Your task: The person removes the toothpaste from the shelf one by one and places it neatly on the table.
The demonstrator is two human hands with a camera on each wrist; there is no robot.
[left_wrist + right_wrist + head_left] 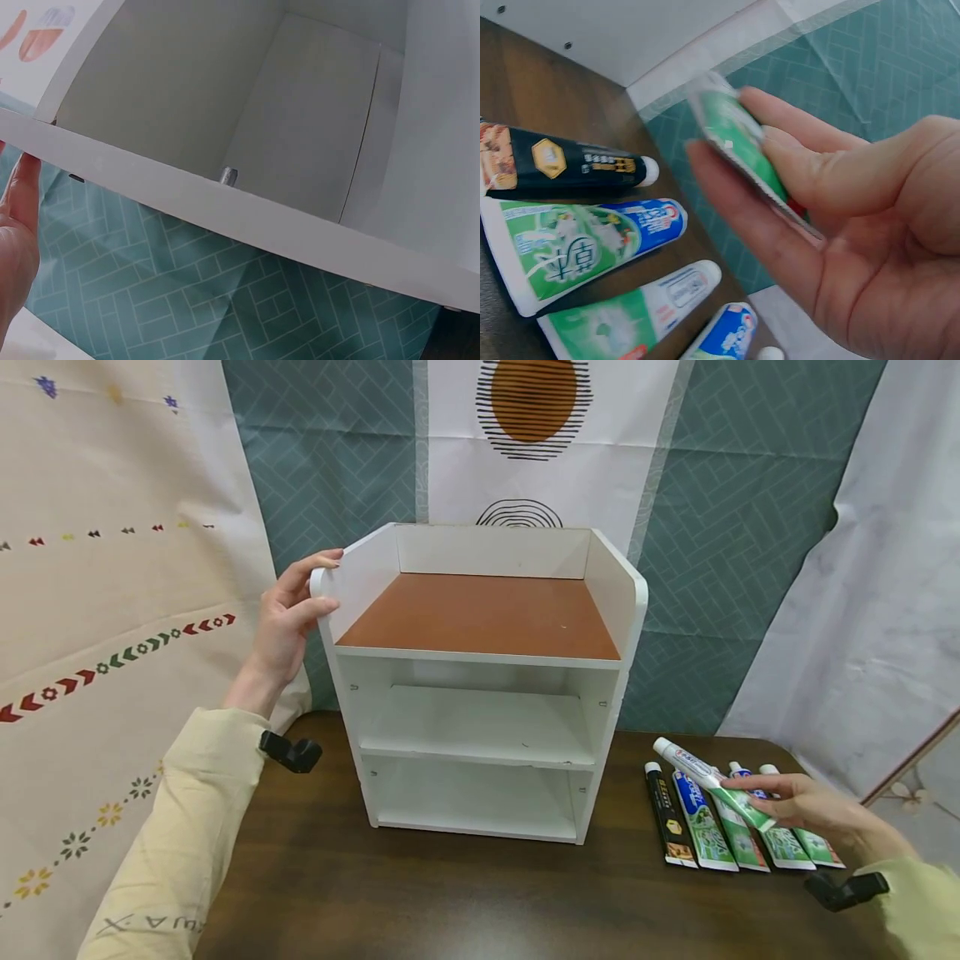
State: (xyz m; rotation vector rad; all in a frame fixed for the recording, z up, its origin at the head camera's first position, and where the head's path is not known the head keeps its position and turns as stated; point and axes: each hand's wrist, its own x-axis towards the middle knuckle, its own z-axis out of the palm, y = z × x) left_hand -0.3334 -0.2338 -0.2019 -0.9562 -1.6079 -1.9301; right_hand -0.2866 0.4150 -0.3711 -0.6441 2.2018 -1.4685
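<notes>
At the upper left corner of a small white shelf unit (480, 617), my left hand (288, 606) grips the side panel's edge. Its thumb lies on the near side, fingers over the far side. In the left wrist view, fingertips of the left hand (19, 217) lie against the white panel edge (172, 181). My right hand (802, 808) pinches a white and green toothpaste tube (692, 763), tilted with its cap up and to the left. Beneath it several more toothpaste tubes lie in a row, among them a black one (667, 818) and a blue-green one (703, 827).
The unit stands on a dark wooden table (450, 893), with a brown top board and two white compartments below. Behind it hangs a teal and white cloth (697, 568). A patterned cream cloth (135, 585) hangs at the left, a pale one (840, 627) at the right.
</notes>
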